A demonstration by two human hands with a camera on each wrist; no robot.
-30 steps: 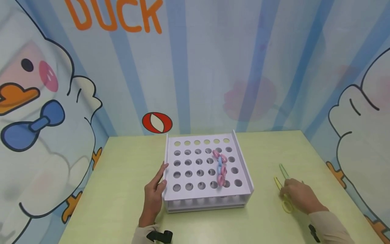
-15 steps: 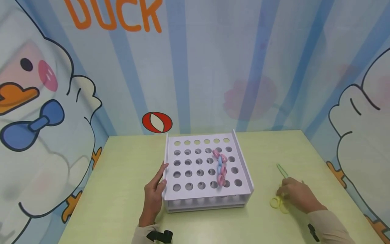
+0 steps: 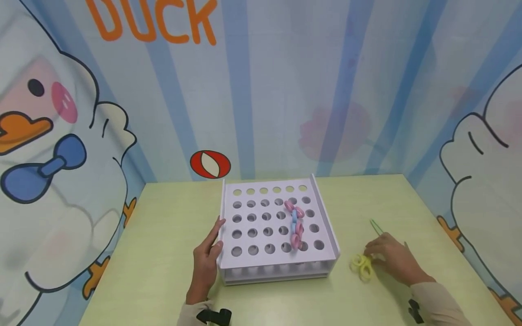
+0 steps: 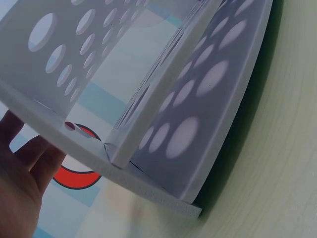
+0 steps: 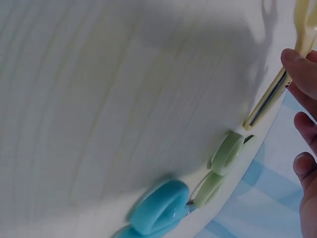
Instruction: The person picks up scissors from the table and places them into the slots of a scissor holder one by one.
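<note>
A white rack (image 3: 272,258) with rows of round holes stands at the table's middle. My left hand (image 3: 205,260) rests against its left side panel, index finger and thumb extended; in the left wrist view, fingers (image 4: 47,163) touch that panel. Pink-handled (image 3: 299,227) and blue-handled scissors (image 3: 294,216) are at the rack's right holes, blades hidden. To the right of the rack, my right hand (image 3: 395,258) pinches yellow scissors (image 3: 362,267) by the closed blades, handles outward. Green scissors (image 5: 225,153) and blue scissors (image 5: 161,208) lie on the table beneath, seen in the right wrist view.
The pale yellow-green table (image 3: 163,244) ends at a striped blue-and-white curtain (image 3: 277,90) printed with cartoon ducks. The rack has raised side panels and a lower shelf (image 4: 218,99) under the holed top.
My right hand has taken the yellow scissors off the table and turned them, so the handles swing left toward the rack. My left hand and the rack have stayed still.
</note>
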